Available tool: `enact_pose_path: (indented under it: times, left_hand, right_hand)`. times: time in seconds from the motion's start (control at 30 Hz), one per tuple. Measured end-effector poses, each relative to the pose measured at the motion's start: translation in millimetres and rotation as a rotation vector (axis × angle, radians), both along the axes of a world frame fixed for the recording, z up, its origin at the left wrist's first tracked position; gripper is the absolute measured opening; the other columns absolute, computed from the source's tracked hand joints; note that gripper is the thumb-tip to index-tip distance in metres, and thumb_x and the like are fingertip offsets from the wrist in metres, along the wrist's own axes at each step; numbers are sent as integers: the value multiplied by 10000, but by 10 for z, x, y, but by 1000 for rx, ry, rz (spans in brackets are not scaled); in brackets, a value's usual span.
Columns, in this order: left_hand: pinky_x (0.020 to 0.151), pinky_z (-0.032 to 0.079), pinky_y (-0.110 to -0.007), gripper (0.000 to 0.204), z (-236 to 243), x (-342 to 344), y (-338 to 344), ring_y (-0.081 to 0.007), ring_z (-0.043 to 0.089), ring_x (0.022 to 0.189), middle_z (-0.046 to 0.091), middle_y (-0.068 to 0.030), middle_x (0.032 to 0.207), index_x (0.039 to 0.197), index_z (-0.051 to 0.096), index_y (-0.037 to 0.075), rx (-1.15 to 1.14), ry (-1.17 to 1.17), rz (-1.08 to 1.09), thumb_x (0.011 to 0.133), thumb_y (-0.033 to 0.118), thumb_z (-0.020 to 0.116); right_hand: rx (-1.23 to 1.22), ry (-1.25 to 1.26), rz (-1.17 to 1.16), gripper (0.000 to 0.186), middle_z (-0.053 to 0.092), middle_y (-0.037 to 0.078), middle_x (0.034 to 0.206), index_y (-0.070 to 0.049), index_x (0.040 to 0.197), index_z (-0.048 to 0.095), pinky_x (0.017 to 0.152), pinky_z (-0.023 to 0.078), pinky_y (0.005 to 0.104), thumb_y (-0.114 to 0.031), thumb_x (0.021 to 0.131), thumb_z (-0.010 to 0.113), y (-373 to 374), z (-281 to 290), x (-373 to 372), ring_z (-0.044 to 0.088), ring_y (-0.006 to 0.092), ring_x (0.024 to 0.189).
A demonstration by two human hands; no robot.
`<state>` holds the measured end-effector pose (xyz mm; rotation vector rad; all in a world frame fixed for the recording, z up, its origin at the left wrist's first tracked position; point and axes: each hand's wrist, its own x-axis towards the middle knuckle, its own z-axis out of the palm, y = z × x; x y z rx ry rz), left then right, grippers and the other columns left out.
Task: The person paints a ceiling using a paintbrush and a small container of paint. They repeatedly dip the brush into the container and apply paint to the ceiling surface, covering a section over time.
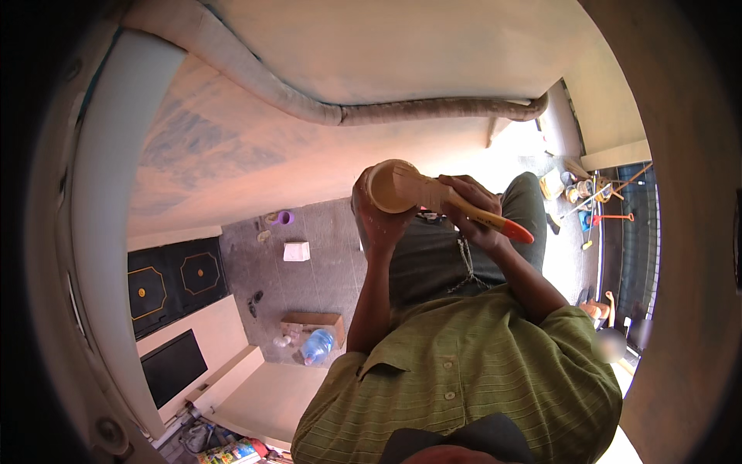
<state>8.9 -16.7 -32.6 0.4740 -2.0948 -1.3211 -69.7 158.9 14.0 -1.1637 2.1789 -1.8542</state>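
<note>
The left hand (384, 226) is wrapped around a pale cup (380, 191), and the right hand (474, 230) grips a wide brush (495, 219) by its orange-tipped handle, both out in front of the person's body. The brush head lies over the cup's mouth; whether it touches the contents cannot be told. This looks like wetting or wiping the brush, and the next move calls for a steady cup and a controlled lift of the bristles.

Brush (464, 206) at pale round tub (384, 193), both hands in use.
L hand (380, 224) grips tub; R hand (470, 227) has brush handle, bristles over tub mouth. Bkgd: purple container (285, 218), blue plastic btl (317, 346) nr cardboard box (337, 324) on grey flr (270, 282).
</note>
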Motion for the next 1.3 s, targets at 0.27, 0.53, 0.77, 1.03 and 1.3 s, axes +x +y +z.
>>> enact_pose_path:
  times: [0.27,0.53,0.77,1.03,1.3]
  left_hand:
    - [961,491,-389,858,-98,70,-72,-275,593,1099,585,-133,1197,1288,457,27,-23,30,25,586,152,934]
    - [946,486,-397,827,-205,231,-93,-274,591,1084,582,-135,1184,1276,470,27,-1,-17,120,609,200,927]
    - [954,474,-399,830,-214,470,-138,-265,574,1096,572,-124,1187,1275,472,32,52,-39,133,603,205,928]
    - [979,462,-415,847,-179,564,-190,-273,564,1107,558,-132,1210,1297,445,40,68,-37,141,603,132,920]
    - [976,462,-410,843,-187,496,-176,-266,561,1114,558,-132,1208,1299,447,29,51,-42,130,605,109,918]
  right_hand:
    - [-22,96,-82,283,686,175,1038,29,1122,655,728,563,336,-102,871,661,-233,-139,-280,702,265,875]
    - [-220,192,-192,260,702,158,1020,-3,1094,685,710,564,332,-136,874,724,-1284,-769,-830,705,258,863]
    - [-253,133,-85,271,699,150,1060,-25,1132,674,699,569,352,-131,885,701,-1940,-826,-989,699,274,827]
    - [-209,154,-152,313,666,177,1159,-33,1174,652,797,563,384,-157,889,692,-2014,-1017,-1214,678,315,974]
    - [-130,177,-667,295,694,166,1140,-8,1157,677,891,517,384,-121,886,705,-370,-1531,-1737,663,287,1039]
